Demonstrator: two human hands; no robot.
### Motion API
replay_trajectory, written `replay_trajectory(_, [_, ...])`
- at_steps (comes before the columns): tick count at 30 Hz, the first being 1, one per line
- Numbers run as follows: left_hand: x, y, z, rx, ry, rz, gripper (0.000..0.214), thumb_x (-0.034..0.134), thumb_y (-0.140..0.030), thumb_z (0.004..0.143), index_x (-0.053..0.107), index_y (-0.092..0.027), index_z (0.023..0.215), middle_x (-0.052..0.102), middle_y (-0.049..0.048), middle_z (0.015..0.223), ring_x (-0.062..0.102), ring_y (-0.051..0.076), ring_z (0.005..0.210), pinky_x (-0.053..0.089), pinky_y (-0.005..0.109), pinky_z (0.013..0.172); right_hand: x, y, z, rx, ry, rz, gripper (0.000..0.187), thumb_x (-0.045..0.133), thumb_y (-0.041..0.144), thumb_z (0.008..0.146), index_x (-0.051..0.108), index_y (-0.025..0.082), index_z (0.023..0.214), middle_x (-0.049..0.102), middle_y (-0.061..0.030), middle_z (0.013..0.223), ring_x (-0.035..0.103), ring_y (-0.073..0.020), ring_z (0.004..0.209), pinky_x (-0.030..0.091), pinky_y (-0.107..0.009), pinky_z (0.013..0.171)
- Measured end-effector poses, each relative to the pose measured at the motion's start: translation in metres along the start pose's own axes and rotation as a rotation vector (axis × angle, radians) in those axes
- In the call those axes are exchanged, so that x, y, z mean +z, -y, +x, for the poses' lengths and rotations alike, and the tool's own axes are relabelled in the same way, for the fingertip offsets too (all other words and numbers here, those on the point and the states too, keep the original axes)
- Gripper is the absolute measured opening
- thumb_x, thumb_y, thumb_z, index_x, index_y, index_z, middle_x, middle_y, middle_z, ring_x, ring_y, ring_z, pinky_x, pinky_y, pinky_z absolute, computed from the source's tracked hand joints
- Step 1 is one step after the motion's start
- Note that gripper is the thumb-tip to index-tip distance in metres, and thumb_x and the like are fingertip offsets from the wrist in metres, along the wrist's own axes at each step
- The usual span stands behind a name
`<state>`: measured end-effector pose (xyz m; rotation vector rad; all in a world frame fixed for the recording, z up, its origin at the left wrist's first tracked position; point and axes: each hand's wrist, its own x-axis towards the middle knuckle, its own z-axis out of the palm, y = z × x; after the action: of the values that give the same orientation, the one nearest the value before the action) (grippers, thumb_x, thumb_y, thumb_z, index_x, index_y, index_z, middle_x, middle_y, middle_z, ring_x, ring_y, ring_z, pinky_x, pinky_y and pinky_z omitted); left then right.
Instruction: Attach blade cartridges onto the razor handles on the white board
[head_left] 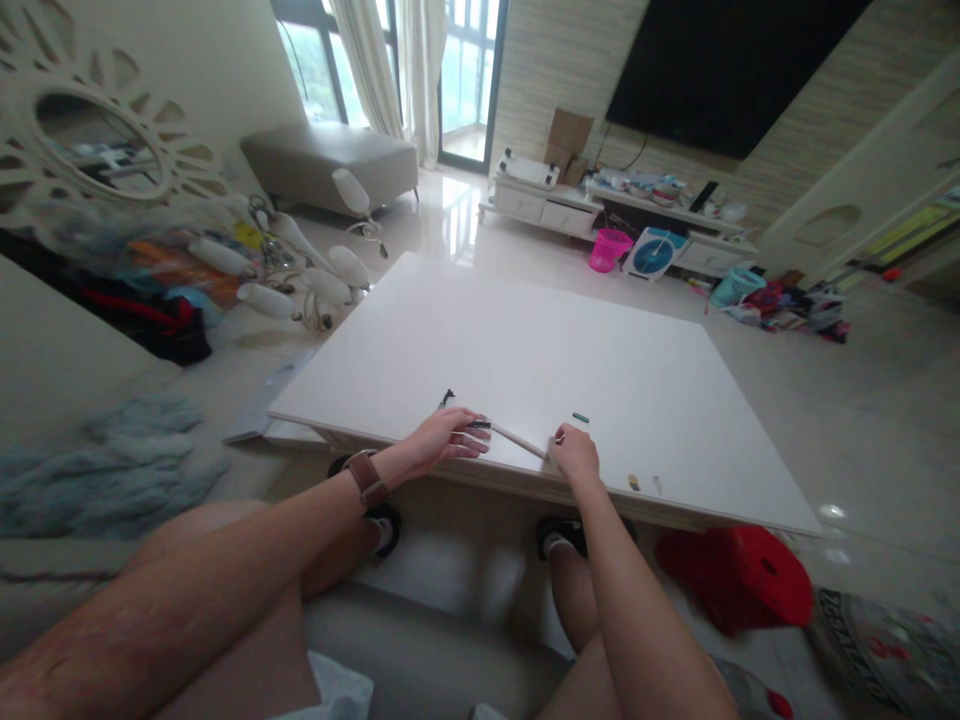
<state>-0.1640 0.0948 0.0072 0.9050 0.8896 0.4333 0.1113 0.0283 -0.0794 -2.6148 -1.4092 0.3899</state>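
Note:
A thin pale stick with a dark end (519,441) slants across the front part of the white table (540,340). My left hand (454,437) has its fingers bent round the dark end, near the table's front edge. My right hand (576,455) is closed in a pinch beside the stick's other end; a small light bit shows at its fingertips, too small to name. Just behind my left hand lies a small black piece (448,398). A short dark green strip (580,417) lies beyond my right hand. To the right are a small yellow-and-black piece (634,482) and a small whitish piece (658,485).
A red stool (765,575) stands by the table's right front corner, near a printed bag (885,640). A lamp with several white shades (330,285) stands beyond the left edge. Farther back are a grey bench (330,165), a pink basket (609,250) and a blue-and-white fan (655,253).

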Motion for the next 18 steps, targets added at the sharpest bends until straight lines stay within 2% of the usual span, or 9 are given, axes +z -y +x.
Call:
replay_trajectory(5, [0.000, 0.002, 0.000, -0.004, -0.001, 0.000, 0.024, 0.061, -0.034, 0.085, 0.062, -0.014, 0.098, 0.073, 0.0146, 0.095, 0.072, 0.023, 0.082, 0.055, 0.037, 0.080, -0.003, 0.005, -0.005, -0.060, -0.045, 0.073, 0.018, 0.054, 0.016, 0.081, 0.068, 0.021, 0.091, 0.070, -0.0082, 0.092, 0.065, -0.0229, 0.086, 0.046, -0.032, 0.074])
replay_trajectory(12, [0.001, 0.000, -0.001, -0.005, -0.007, 0.010, 0.020, 0.055, -0.027, 0.087, 0.061, -0.013, 0.100, 0.073, 0.0155, 0.097, 0.071, 0.022, 0.082, 0.054, 0.035, 0.079, -0.015, 0.033, -0.007, -0.291, -0.138, 0.268, 0.029, 0.044, 0.007, 0.082, 0.063, 0.018, 0.101, 0.066, -0.0071, 0.100, 0.063, -0.0172, 0.088, 0.049, -0.029, 0.083])
replay_trajectory(14, [0.002, 0.000, -0.001, -0.006, -0.004, 0.008, 0.021, 0.055, -0.026, 0.086, 0.062, -0.013, 0.100, 0.073, 0.0156, 0.097, 0.071, 0.023, 0.083, 0.055, 0.035, 0.079, -0.021, 0.045, -0.011, -0.384, -0.166, 0.378, 0.026, 0.045, 0.009, 0.084, 0.062, 0.018, 0.101, 0.065, -0.0071, 0.100, 0.063, -0.0172, 0.088, 0.050, -0.029, 0.083])
replay_trajectory(18, [0.002, 0.001, -0.001, -0.002, 0.008, -0.004, 0.022, 0.058, -0.027, 0.084, 0.062, -0.013, 0.101, 0.073, 0.0158, 0.098, 0.072, 0.024, 0.084, 0.055, 0.037, 0.081, -0.031, 0.068, -0.026, -0.550, -0.227, 0.664, 0.016, 0.051, 0.014, 0.085, 0.062, 0.019, 0.094, 0.064, -0.0054, 0.091, 0.062, -0.0178, 0.082, 0.053, -0.029, 0.072])
